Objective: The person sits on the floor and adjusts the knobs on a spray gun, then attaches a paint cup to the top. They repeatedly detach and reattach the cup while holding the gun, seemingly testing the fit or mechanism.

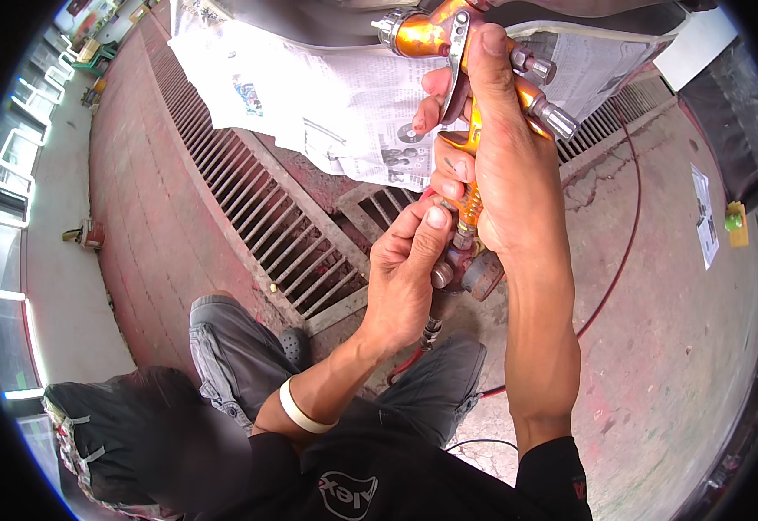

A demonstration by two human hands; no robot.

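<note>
My right hand (506,150) is wrapped around the handle of an orange metal spray gun (423,34), with its fingers about the trigger (458,62). The gun's nozzle points left, and chrome adjusting knobs stick out at its back. Below the grip, a small regulator with a round gauge (483,275) is joined to the gun's air inlet. My left hand (408,260) pinches something small at this fitting between thumb and fingers; the fingers hide most of it. A red air hose (405,366) hangs from a metal coupling (431,332) under the regulator.
Newspaper sheets (353,98) hang beneath a dark, glossy curved panel (327,23) at the top. Metal floor gratings (268,221) cross the concrete floor (652,312). The hose curves along the right. A small tub (91,234) stands by the left wall, and a paper sheet (704,215) lies at right.
</note>
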